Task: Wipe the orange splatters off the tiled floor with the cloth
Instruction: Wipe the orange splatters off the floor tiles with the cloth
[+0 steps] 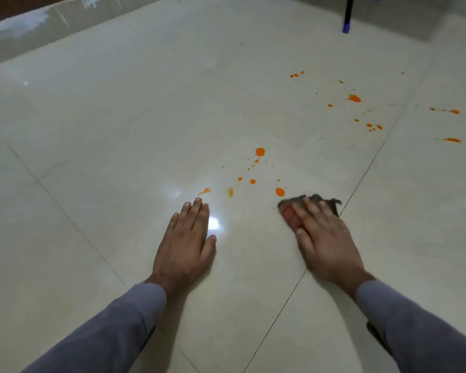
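Observation:
Orange splatters dot the glossy cream tiled floor [119,117]. A near cluster [259,152] lies just ahead of my hands, with one larger drop [279,191] close to the cloth. A far cluster [354,98] spreads to the upper right. My right hand [323,238] presses flat with straight fingers on a dark brown and red cloth [289,211], which is blurred and lies on the floor beside a grout line. My left hand [189,238] rests flat on the tile, fingers straight, holding nothing, just below a small orange streak [205,191].
A black chair or table leg with a blue foot [346,25] stands at the far right. A low tiled skirting with white smears [38,20] runs along the far left wall. Bright light reflections [213,223] glare beside my left hand.

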